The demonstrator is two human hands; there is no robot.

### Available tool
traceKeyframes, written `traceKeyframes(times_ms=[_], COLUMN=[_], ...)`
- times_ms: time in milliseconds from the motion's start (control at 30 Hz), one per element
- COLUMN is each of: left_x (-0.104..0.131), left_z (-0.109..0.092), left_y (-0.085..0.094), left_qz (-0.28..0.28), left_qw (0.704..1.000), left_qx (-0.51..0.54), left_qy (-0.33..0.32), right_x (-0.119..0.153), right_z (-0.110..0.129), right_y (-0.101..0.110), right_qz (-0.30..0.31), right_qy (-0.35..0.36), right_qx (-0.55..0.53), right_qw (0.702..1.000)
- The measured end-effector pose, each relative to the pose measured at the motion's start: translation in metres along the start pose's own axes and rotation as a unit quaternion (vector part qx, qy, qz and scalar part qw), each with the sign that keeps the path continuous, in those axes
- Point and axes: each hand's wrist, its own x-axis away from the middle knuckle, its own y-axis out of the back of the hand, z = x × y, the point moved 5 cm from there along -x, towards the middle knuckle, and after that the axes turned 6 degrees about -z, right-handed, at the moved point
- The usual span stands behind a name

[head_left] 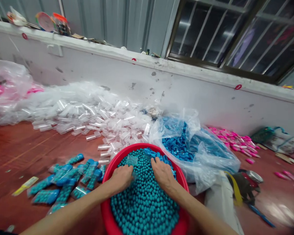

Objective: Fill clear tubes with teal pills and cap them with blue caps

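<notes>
A red basin [105, 199] full of teal beads [144, 202] stands in front of me. My left hand [122, 178] is over the left side of the beads, its fingers closed round a clear plastic tube [132, 160] that lies low against them. On the right, my right hand [163, 174] reaches to a small heap of blue caps [165, 159] resting on the beads at the basin's far right. Its fingers are bent in at the near edge of the caps, and the fingertips are partly hidden.
Capped bead-filled tubes [63, 173] lie on the red floor to the left, near a yellow-handled tool [25, 186]. Clear tubes [122, 120] are heaped along the wall. A plastic bag of blue caps [178, 140] stands behind the basin; pink pieces [235, 140] lie farther right.
</notes>
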Motion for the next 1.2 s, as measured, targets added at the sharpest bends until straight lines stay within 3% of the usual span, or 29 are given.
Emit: traceKeyframes(times_ms=[167, 433, 533, 633, 800, 900, 1033, 1200], left_x=[0.003, -0.007, -0.016, -0.022, -0.016, -0.009, -0.001, 0.007], left_z=[-0.022, -0.068, -0.077, -0.074, -0.063, -0.059, -0.055, -0.047], left_y=[-0.011, -0.053, -0.067, -0.075, -0.066, -0.054, -0.038, -0.023], left_qz=[0.049, 0.089, 0.116, 0.170, 0.237, 0.245, 0.205, 0.118], left_qw=[0.997, 0.976, 0.951, 0.905, 0.806, 0.767, 0.758, 0.774], left_qx=[0.051, 0.194, 0.271, 0.368, 0.522, 0.577, 0.606, 0.610], left_qy=[-0.006, 0.047, 0.087, 0.131, 0.146, 0.139, 0.129, 0.123], right_x=[-0.010, 0.006, 0.009, 0.016, 0.035, 0.042, 0.043, 0.041], right_z=[-0.003, -0.011, -0.018, -0.030, -0.053, -0.052, -0.041, -0.020], right_y=[-0.013, -0.019, -0.015, -0.007, -0.004, -0.009, -0.009, 0.003], right_qz=[0.008, 0.000, -0.013, -0.028, -0.047, -0.013, -0.008, -0.028], right_qy=[-0.002, -0.017, -0.028, -0.036, -0.088, -0.079, -0.057, 0.009], right_qx=[-0.024, -0.064, -0.092, -0.147, -0.325, -0.323, -0.326, -0.405], right_qw=[1.000, 0.998, 0.995, 0.988, 0.941, 0.943, 0.944, 0.914])
